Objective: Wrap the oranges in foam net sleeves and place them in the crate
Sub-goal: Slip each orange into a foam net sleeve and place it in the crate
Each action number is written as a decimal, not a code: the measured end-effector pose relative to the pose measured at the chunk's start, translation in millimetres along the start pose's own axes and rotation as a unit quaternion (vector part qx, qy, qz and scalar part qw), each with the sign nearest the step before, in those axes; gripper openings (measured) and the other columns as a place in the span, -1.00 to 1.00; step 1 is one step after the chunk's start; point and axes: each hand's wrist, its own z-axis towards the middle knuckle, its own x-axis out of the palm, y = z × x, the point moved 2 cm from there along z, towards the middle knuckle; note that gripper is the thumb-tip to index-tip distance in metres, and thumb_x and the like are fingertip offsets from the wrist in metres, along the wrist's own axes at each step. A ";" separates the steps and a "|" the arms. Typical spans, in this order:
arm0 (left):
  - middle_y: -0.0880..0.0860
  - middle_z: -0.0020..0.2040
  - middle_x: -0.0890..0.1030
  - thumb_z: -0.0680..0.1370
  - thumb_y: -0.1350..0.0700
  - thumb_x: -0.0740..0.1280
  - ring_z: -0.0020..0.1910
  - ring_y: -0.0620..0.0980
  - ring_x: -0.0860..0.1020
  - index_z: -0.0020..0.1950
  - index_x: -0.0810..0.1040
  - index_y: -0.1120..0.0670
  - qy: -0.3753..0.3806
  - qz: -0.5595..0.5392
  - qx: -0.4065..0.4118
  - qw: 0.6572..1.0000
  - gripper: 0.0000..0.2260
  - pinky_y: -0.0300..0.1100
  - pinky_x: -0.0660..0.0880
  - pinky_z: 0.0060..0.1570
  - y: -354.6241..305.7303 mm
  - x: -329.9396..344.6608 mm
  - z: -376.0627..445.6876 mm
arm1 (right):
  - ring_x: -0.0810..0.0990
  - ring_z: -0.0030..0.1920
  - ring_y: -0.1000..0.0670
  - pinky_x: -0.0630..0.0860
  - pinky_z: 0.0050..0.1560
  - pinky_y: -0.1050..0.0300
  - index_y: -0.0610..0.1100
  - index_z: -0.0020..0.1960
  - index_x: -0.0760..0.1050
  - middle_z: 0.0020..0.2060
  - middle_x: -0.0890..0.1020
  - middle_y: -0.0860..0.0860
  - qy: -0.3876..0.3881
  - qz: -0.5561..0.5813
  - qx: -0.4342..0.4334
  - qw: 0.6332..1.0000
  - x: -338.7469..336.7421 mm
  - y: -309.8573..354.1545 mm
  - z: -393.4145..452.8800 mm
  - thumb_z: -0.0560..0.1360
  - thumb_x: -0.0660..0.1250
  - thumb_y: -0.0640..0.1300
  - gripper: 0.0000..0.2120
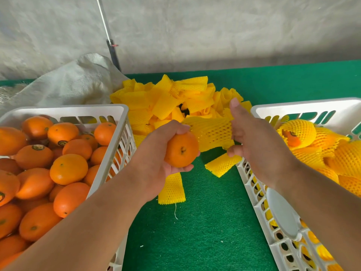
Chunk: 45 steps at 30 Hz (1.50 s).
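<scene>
**Operator:** Head view status, please. What does each hand hold?

**Inspector:** Left hand [166,153] grasps one bare orange [181,149] from above and behind, fingers curled round it, above the green mat [205,231]. Right hand [252,141] pinches a yellow foam net sleeve [211,132] at its right edge, thumb below and fingers above. The sleeve hangs stretched between the two hands, its left edge touching or just beside the orange. Whether the sleeve mouth is already open toward the fruit cannot be told.

**Operator:** Progress so far?

**Inspector:** Right crate [293,106] contains several wrapped oranges [298,133]; the visible part appears partly filled. Left crate [109,110] holds many unwrapped oranges [68,169], heaped close to its rim. Judgement: the task is under way but far from complete; most fruit remains unwrapped.

**Operator:** Supply of sleeves?

**Inspector:** A pile of sleeves [166,98] lies on the mat between the crates, toward the back. Two loose sleeves [172,190] lie nearer, one below the left hand, one beside the right crate wall.

**Operator:** Current step?

**Inspector:** Likely step: the orange goes into the held sleeve. It is not yet covered. Remaining for this fruit: insert it, then set it in the right crate.
</scene>
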 end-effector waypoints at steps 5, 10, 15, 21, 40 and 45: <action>0.08 -0.06 0.76 0.30 -0.04 0.52 -0.09 0.21 0.76 0.09 0.64 -0.04 0.054 0.024 0.009 0.998 -0.62 -0.08 0.62 -0.35 1.6 0.8 0.2 | 0.58 0.13 -0.19 0.55 -0.28 0.11 0.03 0.34 0.62 0.29 0.65 -0.10 0.111 0.038 0.009 0.993 10.1 4.9 -8.2 0.54 0.24 0.38 -0.42; 0.10 -0.01 0.76 0.33 -0.04 0.53 -0.12 0.19 0.76 0.20 0.63 0.00 0.018 0.023 0.003 1.000 -0.55 -0.09 0.61 -0.37 2.1 -0.8 1.1 | 0.53 0.35 -0.19 0.54 -0.20 0.04 0.17 0.42 0.56 0.44 0.54 0.01 0.111 0.015 0.027 0.993 9.3 1.1 -8.3 0.45 0.30 0.47 -0.35; 0.18 0.32 0.59 0.52 0.01 0.56 0.20 0.28 0.65 0.40 0.55 -0.05 -0.122 -0.096 -0.021 0.988 -0.53 0.07 0.70 -0.31 -2.3 -18.0 14.9 | 0.70 0.18 0.04 0.48 -0.20 0.08 0.26 0.40 0.52 0.28 0.68 0.18 0.155 0.089 0.028 0.983 7.7 3.2 -8.0 0.56 0.17 0.36 -0.52; 0.24 0.28 0.65 0.54 0.23 0.41 0.13 0.25 0.67 0.27 0.62 0.14 -0.075 -0.090 -0.072 0.991 -0.71 0.19 0.70 -0.08 4.8 -8.8 17.4 | 0.68 -0.01 0.03 0.51 -0.37 0.18 0.13 0.43 0.51 0.27 0.68 0.02 0.230 0.124 0.020 0.965 10.7 2.2 -10.1 0.68 0.05 0.30 -0.52; -0.04 -0.16 0.77 0.63 0.27 0.38 -0.10 -0.05 0.74 0.03 0.66 -0.05 -0.007 0.064 0.013 0.998 -0.80 -0.19 0.64 -0.30 12.0 -15.7 30.2 | 0.68 0.29 -0.13 0.69 0.01 -0.14 0.12 0.52 0.43 0.37 0.64 0.02 0.274 0.140 0.034 0.951 10.6 -1.5 -7.3 0.66 0.17 0.22 -0.53; -0.03 -0.25 0.76 0.63 0.33 0.31 -0.28 -0.11 0.74 -0.01 0.65 0.01 -0.020 0.029 0.041 0.999 -0.77 -0.15 0.64 -0.35 7.7 -12.3 30.3 | 0.66 0.32 -0.17 0.68 0.12 -0.23 0.07 0.50 0.48 0.38 0.63 -0.03 0.307 0.149 0.042 0.939 11.1 -3.5 -8.2 0.65 0.25 0.17 -0.54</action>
